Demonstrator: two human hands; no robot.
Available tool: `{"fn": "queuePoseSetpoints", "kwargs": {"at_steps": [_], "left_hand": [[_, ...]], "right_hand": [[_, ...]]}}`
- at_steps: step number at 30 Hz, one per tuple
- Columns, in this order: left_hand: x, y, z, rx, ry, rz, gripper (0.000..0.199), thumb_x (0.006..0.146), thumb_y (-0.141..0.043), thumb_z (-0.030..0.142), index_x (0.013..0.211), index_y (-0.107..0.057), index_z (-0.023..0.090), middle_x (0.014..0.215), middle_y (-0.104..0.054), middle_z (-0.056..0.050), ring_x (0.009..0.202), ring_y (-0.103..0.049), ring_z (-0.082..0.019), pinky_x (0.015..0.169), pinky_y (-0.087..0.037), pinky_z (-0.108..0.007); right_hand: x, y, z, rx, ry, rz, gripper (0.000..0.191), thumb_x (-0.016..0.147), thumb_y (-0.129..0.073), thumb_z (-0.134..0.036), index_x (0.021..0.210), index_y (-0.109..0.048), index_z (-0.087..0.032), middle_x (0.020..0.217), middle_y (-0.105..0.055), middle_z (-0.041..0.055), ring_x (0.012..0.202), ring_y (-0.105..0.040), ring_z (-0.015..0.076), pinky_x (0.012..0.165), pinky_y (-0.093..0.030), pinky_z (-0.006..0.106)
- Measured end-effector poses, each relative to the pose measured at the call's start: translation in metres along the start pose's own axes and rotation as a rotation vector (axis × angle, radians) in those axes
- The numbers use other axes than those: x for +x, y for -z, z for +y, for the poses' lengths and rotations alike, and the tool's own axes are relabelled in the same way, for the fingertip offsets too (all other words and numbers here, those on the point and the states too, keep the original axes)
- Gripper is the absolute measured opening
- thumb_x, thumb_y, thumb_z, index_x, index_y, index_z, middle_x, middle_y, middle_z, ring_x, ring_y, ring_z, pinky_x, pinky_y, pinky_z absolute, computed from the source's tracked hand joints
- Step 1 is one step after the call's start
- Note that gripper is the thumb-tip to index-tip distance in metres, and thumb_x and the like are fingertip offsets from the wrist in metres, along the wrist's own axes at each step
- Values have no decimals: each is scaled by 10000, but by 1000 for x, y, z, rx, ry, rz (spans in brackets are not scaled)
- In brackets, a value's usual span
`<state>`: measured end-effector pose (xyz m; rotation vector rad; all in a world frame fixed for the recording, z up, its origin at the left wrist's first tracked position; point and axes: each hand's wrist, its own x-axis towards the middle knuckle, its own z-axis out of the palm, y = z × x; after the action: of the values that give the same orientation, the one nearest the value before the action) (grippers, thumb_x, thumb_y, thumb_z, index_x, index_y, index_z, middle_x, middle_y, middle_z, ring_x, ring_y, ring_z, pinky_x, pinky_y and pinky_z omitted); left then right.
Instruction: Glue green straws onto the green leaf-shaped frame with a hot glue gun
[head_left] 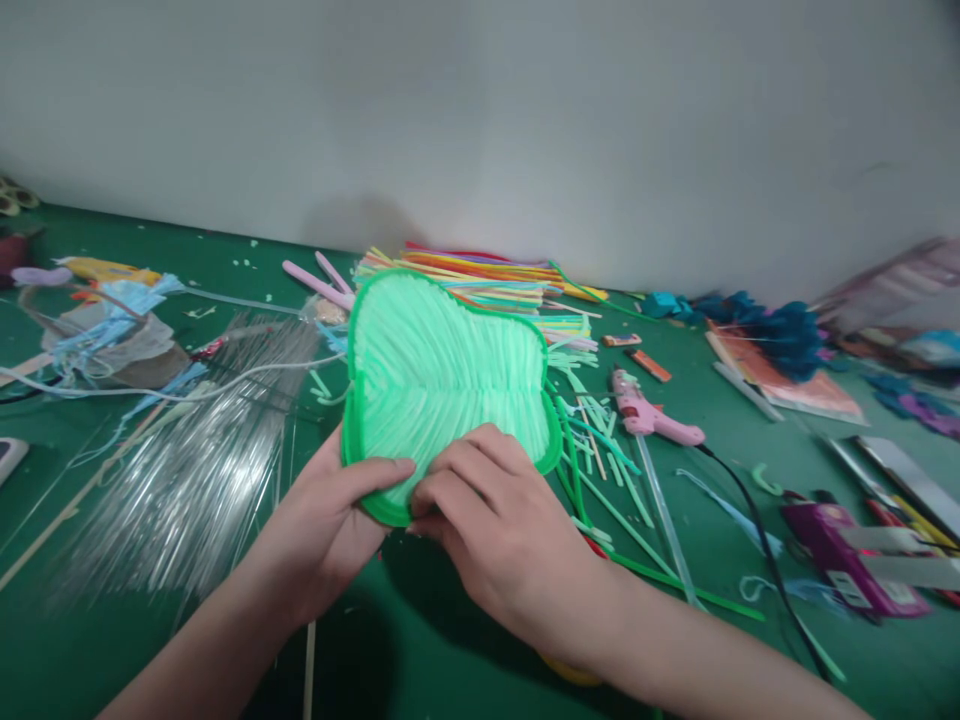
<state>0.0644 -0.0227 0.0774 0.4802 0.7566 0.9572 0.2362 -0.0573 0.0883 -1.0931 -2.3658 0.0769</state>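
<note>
A light green leaf-shaped piece [450, 350] with a darker green fuzzy border is held up above the table, its ribbed face toward me. My left hand [330, 530] grips its lower left edge, thumb on the front face and the fingers behind. At the bottom edge, my right hand [502, 530] has its fingers curled and pressed against the border. Behind the piece lies a bundle of coloured pipe cleaners [480, 270], partly hidden by it.
On the green table [247, 240], clear thin rods [202, 480] lie left. Right are a pink glue gun [652, 410], cut green pieces [600, 430], a purple box [847, 560] and dark blue fuzzy shapes [787, 340]. Pink scissors handles [319, 285] lie behind.
</note>
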Motion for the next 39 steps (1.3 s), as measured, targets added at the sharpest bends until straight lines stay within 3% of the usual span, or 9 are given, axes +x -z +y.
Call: {"fn": "queuePoseSetpoints", "kwargs": {"at_steps": [4, 10, 16, 24, 31, 35, 39], "left_hand": [[2, 1, 0, -8, -6, 31, 787, 653, -884, 99, 1383, -656, 287, 1115, -825, -51, 932, -788, -266, 723, -638, -312], [3, 4, -1, -16, -36, 68, 774, 685, -846, 88, 1408, -639, 272, 1150, -823, -52, 1116, -780, -299, 981, -642, -420], [1, 0, -1, -27, -27, 89, 790, 677, -841, 56, 1409, -640, 278, 1129, -827, -48, 1124, -781, -305, 978, -646, -422], [0, -2, 1, -47, -28, 76, 680, 707, -887, 145, 1346, -687, 265, 1109, -825, -61, 1106, -775, -340, 843, -659, -389], [3, 3, -8, -15, -2, 88, 600, 731, -928, 244, 1288, -712, 186, 1146, -816, -116, 1128, -767, -344, 993, -628, -456], [0, -3, -12, 13, 24, 49, 656, 707, -958, 288, 1304, -709, 183, 1179, -813, -119, 1180, -753, -344, 1064, -594, -477], [-3, -11, -15, 35, 49, -11, 748, 634, -1003, 390, 1298, -725, 186, 1221, -806, -133, 1233, -728, -385, 1073, -591, -483]], "right_hand": [[0, -1, 0, -50, 26, 5, 315, 1121, -465, -155, 894, -683, -164, 881, -689, 67, 848, -526, 214, 771, -476, 372], [-4, -4, -3, -48, 30, 65, 153, 1102, -564, -187, 1083, -706, -133, 1019, -742, 96, 964, -600, 232, 839, -518, 387], [-3, -8, -3, -94, 34, 72, 188, 1078, -558, -112, 965, -707, -138, 929, -713, 77, 888, -564, 220, 808, -493, 364], [-2, -9, -3, -149, 87, 74, 222, 1072, -529, -97, 993, -735, -126, 921, -720, 80, 879, -570, 240, 763, -457, 376], [-12, -15, 5, -138, 140, 75, 242, 1094, -511, -146, 959, -712, -152, 894, -717, 67, 855, -584, 234, 743, -476, 375], [-14, 2, 8, 63, 89, 147, 157, 1070, -649, -282, 1096, -692, -133, 1017, -733, 75, 959, -632, 216, 865, -542, 361], [-6, 16, 7, 136, -14, 277, 282, 1047, -622, -149, 1325, -665, -144, 1109, -681, 88, 1011, -614, 193, 918, -555, 333]]}}
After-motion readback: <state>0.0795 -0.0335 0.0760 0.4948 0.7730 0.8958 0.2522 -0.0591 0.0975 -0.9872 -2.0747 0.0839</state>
